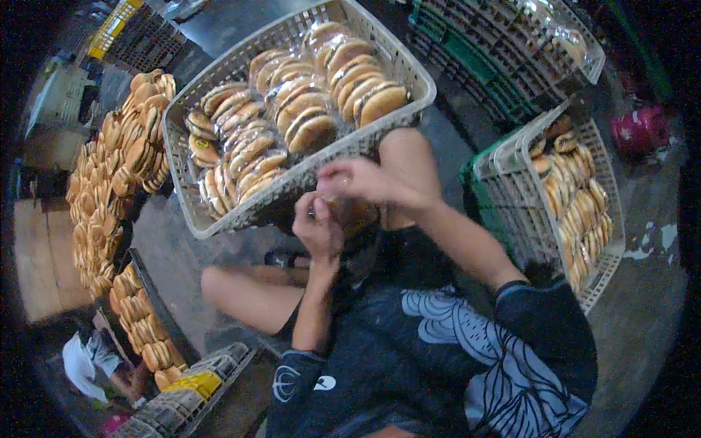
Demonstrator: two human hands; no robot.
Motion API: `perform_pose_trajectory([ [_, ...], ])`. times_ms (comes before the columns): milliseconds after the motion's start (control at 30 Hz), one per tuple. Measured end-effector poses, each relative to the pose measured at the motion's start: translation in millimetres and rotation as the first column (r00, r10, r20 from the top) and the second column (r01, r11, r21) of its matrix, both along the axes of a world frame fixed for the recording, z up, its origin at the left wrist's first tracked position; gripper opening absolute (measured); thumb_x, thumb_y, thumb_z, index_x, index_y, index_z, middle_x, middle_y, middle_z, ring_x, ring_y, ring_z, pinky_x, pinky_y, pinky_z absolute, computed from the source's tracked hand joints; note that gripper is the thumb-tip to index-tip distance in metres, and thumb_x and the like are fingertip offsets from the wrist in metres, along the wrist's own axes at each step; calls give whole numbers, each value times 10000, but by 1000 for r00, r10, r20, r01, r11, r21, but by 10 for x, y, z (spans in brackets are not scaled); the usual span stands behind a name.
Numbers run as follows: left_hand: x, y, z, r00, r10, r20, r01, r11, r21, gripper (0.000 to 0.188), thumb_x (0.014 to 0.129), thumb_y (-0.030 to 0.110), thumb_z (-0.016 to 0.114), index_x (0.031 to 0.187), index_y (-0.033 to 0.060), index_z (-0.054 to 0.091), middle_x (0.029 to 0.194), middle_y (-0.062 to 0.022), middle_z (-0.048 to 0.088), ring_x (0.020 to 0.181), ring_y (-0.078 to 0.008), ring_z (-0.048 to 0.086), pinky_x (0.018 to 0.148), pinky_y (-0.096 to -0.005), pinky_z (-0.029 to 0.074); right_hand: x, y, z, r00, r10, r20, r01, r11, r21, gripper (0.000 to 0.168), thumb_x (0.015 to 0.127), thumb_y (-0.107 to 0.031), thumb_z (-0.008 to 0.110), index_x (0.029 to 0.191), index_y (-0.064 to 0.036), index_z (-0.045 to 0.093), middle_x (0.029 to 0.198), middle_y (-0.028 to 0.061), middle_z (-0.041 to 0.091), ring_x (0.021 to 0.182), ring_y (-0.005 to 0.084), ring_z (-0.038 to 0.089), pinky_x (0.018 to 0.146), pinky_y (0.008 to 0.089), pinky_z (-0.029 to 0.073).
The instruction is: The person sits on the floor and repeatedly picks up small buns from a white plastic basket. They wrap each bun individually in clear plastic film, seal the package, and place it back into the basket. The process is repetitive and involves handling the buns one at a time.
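A light grey perforated plastic crate (427, 93) stands before me, holding rows of filled round buns (309, 131) in clear plastic wrapping. Just below its near edge, my left hand (317, 219) is raised with curled fingers. My right hand (356, 180) is beside it, its fingers close to the left fingertips and blurred. Between and just under the hands is a brownish round shape in what looks like clear plastic, probably a wrapped bun (348, 211). Which fingers grip it is hard to tell through the blur.
Unwrapped buns (104, 180) are heaped at the left, with more in rows (139, 317) below. Another crate of buns (616, 241) stands at the right, near stacked green crates (471, 60). A crate with a yellow band (197, 386) lies lower left, near another person (98, 361). A cardboard sheet (49, 263) is far left.
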State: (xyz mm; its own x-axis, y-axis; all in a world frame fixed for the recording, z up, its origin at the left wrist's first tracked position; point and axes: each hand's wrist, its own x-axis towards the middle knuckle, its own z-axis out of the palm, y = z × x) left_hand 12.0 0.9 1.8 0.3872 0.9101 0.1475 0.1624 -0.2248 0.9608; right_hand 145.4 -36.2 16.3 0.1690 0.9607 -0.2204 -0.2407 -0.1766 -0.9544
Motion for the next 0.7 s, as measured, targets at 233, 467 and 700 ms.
perform_pose_trajectory([
  [233,554,1121,317,955,-99,278,-68,843,534,280,831,246,502,911,-20,466,919,-122,496,846,-229,480,777,-323,382,434,48,-9,796,-296,529,264,955,136,300,747,-165,602,977,13,528,862,93,575,819,142,547,721,274,441],
  [467,472,1280,-264,739,-220,-637,656,452,605,505,773,483,463,849,-5,569,916,-217,557,891,-322,522,797,-401,403,617,1331,-308,-30,-90,996,-71,994,87,275,705,-110,501,958,-10,543,887,155,575,832,284,568,732,394,436],
  [700,231,1208,15,587,-403,-702,535,844,-36,633,719,495,547,1058,-37,505,1009,-232,530,974,-313,499,852,-355,379,500,1194,-68,-275,55,960,-33,997,-67,198,598,-123,622,762,-21,576,811,169,521,835,304,501,769,416,390],
])
